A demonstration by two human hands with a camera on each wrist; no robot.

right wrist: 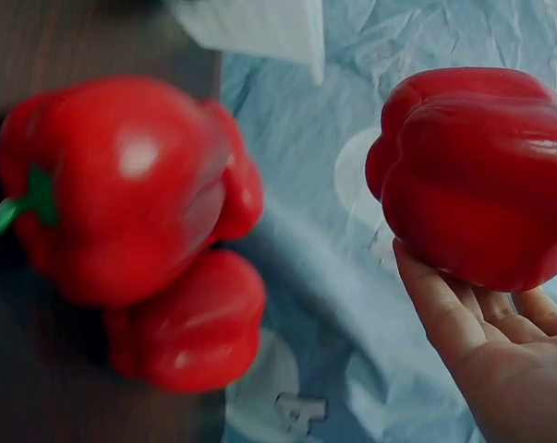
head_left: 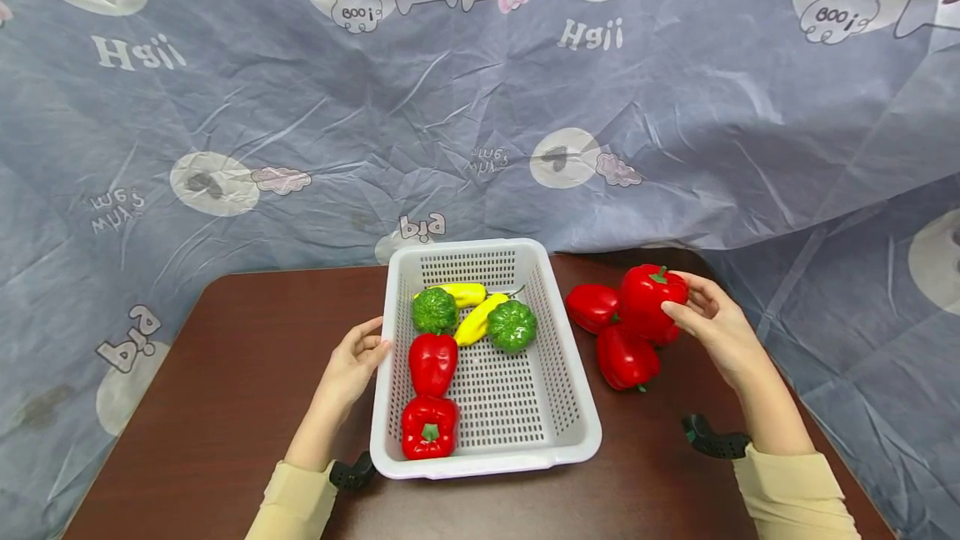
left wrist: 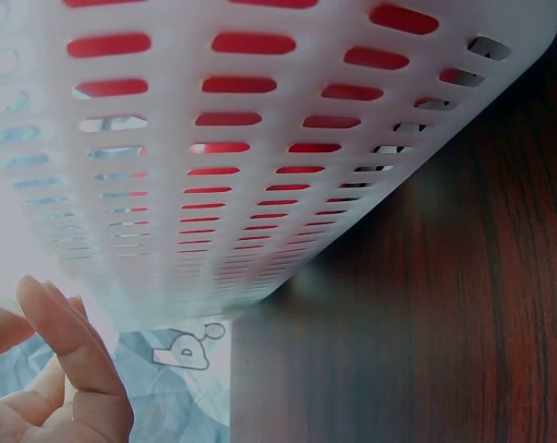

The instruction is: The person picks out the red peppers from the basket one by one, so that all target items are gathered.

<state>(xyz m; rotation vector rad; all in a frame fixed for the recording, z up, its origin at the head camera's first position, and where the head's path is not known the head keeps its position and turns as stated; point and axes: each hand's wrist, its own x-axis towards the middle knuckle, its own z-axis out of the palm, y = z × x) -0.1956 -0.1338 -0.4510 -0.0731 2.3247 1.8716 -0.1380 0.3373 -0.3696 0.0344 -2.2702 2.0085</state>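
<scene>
My right hand [head_left: 716,327] holds a red bell pepper [head_left: 648,298], its green stem upward in the head view, raised over the other red peppers. In the right wrist view the fingers and palm support this pepper [right wrist: 481,180] from below. Under it, on the table, a group of red bell peppers [head_left: 626,361] lies close together. At the white perforated basket [head_left: 585,423], my left hand [head_left: 352,365] grips the left rim with thumb and fingers. Two red bell peppers [head_left: 432,365] are lined up along that side inside, visible through the wall slots in the left wrist view.
Inside the basket's far half are two yellow chili peppers [head_left: 480,319] and two bumpy green vegetables [head_left: 512,326]. The basket stands mid-table on a dark brown table [head_left: 247,357]. A grey-blue patterned cloth [head_left: 375,123] hangs behind the far edge.
</scene>
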